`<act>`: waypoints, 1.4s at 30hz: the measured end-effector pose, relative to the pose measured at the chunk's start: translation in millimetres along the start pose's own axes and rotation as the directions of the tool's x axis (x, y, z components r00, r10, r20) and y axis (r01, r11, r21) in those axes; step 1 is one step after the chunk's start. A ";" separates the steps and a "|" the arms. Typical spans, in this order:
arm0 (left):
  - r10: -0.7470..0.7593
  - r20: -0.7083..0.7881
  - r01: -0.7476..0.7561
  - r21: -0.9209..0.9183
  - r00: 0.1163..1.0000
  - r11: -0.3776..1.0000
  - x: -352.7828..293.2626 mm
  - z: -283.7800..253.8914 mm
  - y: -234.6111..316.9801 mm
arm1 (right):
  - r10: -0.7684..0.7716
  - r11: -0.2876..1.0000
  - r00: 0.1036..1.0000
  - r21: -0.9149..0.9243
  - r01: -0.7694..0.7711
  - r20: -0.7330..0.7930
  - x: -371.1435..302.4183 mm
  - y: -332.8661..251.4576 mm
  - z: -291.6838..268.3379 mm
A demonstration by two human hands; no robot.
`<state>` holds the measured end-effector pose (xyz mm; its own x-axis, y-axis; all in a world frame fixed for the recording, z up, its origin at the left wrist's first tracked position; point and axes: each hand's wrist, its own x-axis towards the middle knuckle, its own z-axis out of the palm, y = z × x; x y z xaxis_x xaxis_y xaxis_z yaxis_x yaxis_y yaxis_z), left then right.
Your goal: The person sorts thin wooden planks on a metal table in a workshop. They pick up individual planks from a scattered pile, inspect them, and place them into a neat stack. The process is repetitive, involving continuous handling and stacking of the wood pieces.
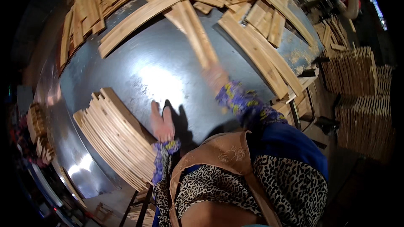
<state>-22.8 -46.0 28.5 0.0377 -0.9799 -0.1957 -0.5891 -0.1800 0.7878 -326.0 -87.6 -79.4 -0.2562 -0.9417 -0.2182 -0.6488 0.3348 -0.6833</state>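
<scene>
My right hand (215,78), a little smeared by motion, is closed round the near end of a light wooden board (194,33). That board slants away from me, and its far part passes beneath a long curved plank (168,1). Lower and to the left, my left hand (162,122) holds nothing; its fingers are apart above the metal tabletop (126,73). Close to its left side lies a neat stack of wooden slats (118,136), set side by side along the near left of the table.
Loose boards (90,6) heap along the far edge. Two long planks (256,54) lie at the right, with sawdust (305,54) beyond them. Tall stacks of wood pieces (351,73) stand off the table at the right, and a smaller stack (40,130) sits far left.
</scene>
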 end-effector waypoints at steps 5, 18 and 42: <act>-0.475 0.328 0.575 -0.388 0.816 0.720 56.3 78.5 -52.1 | -0.347 0.923 0.927 -0.231 0.309 -0.144 -47.4 -11.6 -53.3; 0.412 -0.359 0.173 0.889 0.838 0.424 -40.4 -14.7 -86.8 | 0.085 0.949 0.986 0.290 -0.124 0.144 -56.2 162.0 -237.0; -0.049 -0.289 0.258 0.752 0.956 0.606 -67.8 -47.4 -60.0 | 0.275 0.945 0.961 -0.191 -0.267 0.021 -109.6 190.6 -265.6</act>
<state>48.2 27.2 22.2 0.2980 -0.9529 -0.0572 -0.9546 -0.2978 -0.0126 -611.8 88.3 -0.7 -0.4100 -0.8136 -0.4122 -0.6812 0.5737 -0.4547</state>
